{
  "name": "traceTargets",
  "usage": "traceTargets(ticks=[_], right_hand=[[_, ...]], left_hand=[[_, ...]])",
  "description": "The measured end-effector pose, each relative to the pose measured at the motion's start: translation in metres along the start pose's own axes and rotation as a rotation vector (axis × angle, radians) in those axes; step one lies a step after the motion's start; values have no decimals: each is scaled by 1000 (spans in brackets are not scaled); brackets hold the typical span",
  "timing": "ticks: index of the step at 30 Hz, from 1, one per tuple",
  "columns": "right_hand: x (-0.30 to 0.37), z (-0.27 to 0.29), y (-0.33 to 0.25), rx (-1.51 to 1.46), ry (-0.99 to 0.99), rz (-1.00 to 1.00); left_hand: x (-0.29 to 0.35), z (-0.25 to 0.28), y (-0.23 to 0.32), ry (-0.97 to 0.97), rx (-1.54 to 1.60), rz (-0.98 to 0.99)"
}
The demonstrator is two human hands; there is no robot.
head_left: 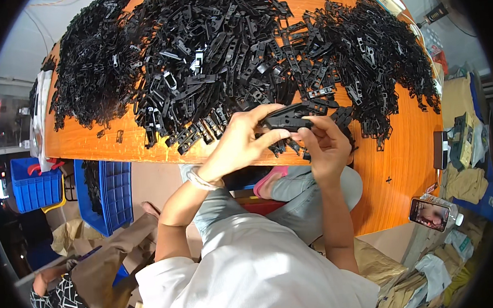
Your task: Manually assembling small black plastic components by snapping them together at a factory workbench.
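Observation:
Just above the table's near edge, a black elongated plastic part (285,120) is held between my two hands. My left hand (244,137) pinches its left end, thumb below and index finger above. The fingertips and thumb of my right hand (328,147) close on its right end. Behind my hands lies a big heap of similar black plastic parts (213,50), some with slots and clip-like frames. A few lighter pieces, such as a white-grey one (198,60), show among them. My fingers cover both ends of the held part.
More black parts are heaped at the left (94,61) and right (372,58) of the orange wooden table (405,201). Blue crates (116,188) stand on the floor at left. A phone (429,214) leans at the table's right edge. Another person's arm (41,282) shows at lower left.

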State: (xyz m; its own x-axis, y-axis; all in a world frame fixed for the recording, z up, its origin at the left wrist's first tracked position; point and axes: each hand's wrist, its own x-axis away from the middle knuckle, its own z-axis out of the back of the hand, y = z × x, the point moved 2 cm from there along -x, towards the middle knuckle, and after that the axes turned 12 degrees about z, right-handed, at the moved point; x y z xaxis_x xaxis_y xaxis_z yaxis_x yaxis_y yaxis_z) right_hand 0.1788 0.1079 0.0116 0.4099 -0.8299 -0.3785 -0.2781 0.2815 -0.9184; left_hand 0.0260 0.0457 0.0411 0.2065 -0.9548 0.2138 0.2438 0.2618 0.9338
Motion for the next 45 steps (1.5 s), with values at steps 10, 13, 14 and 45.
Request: traceTargets(ticks=[10, 13, 14, 45], right_hand=[[0, -9, 0, 133, -248, -19], [-1, -6, -3, 204, -284, -125], [0, -8, -1, 191, -300, -128], [40, 16, -12, 246, -472, -342]], left_hand=[[23, 3, -20, 121, -84, -136], [30, 1, -28, 31, 130, -13], [35, 1, -33, 48, 129, -4], [106, 124, -137, 1234, -869, 164]])
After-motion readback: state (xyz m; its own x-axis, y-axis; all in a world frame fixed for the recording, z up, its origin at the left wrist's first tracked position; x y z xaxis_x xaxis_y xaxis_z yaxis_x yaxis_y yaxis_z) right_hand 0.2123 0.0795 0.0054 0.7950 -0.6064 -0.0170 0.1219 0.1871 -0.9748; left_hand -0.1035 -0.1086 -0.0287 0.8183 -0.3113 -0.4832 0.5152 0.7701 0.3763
